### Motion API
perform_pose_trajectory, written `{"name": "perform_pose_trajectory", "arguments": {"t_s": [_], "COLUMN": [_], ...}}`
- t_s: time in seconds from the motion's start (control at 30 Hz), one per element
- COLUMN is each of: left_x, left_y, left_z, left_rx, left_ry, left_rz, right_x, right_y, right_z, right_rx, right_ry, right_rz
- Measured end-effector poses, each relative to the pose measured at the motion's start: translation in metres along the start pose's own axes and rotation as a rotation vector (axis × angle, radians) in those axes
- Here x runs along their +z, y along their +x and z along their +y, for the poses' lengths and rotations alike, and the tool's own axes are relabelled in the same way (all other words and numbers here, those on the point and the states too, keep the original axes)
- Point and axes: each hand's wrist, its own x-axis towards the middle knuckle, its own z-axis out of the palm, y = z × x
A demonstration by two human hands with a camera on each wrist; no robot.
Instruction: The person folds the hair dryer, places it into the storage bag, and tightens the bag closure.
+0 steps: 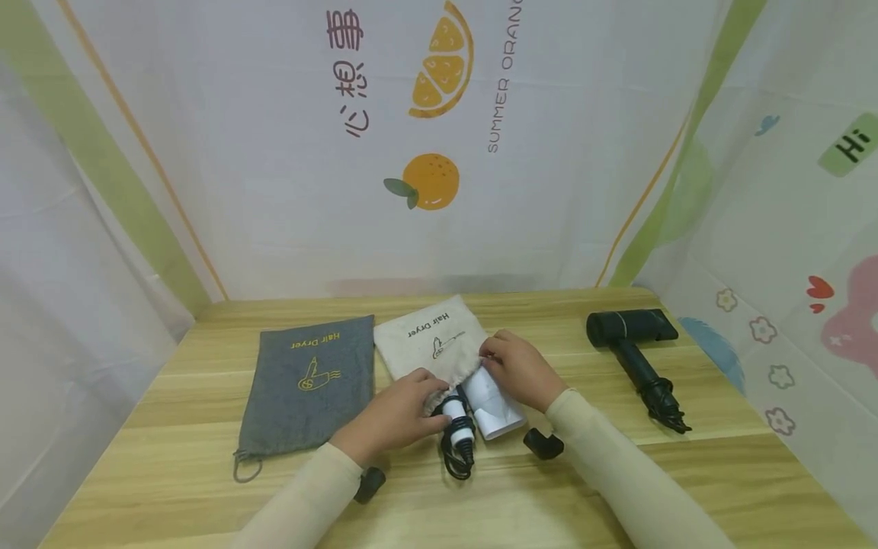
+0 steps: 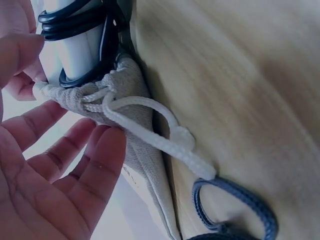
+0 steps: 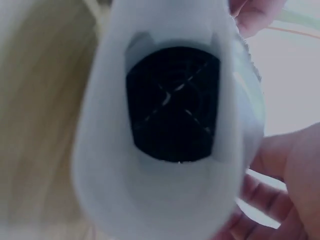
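A white hair dryer (image 1: 488,404) lies partly inside a cream drawstring bag (image 1: 428,335), its barrel and cord-wrapped handle sticking out of the mouth. The left wrist view shows the black cord (image 2: 75,22) coiled around the handle and the gathered rim with a white drawstring (image 2: 150,135). My left hand (image 1: 396,415) touches the rim with extended fingers, thumb near the cord. On the far side, my right hand (image 1: 524,370) pinches the bag's edge beside the barrel. In the right wrist view, the dryer's open end (image 3: 155,195) reveals a dark grille.
A grey drawstring bag (image 1: 309,389) lies flat at the left. At the right rests a black hair dryer (image 1: 638,354) with its cord bundled. Dark wrist-camera pieces show beneath each forearm. White printed curtains (image 1: 274,191) enclose the wooden table (image 1: 171,457).
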Motion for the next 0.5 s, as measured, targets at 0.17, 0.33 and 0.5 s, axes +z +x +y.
{"name": "perform_pose_trajectory", "arguments": {"t_s": [0.17, 0.33, 0.5], "left_x": [-0.002, -0.0021, -0.001], "left_y": [-0.0011, -0.0023, -0.002], "left_z": [0.0033, 0.0039, 0.0049], "left_rx": [-0.018, -0.043, -0.038], "left_ry": [-0.015, -0.023, 0.009], "left_rz": [-0.041, -0.062, -0.058], "right_x": [0.0006, 0.0004, 0.0012], "right_y": [-0.0025, -0.0027, -0.0026], "right_z": [-0.0008, -0.0017, 0.0004], "right_rx": [0.017, 0.049, 0.097], "right_ry": [0.019, 0.061, 0.136], "right_rz": [0.024, 0.025, -0.006]}}
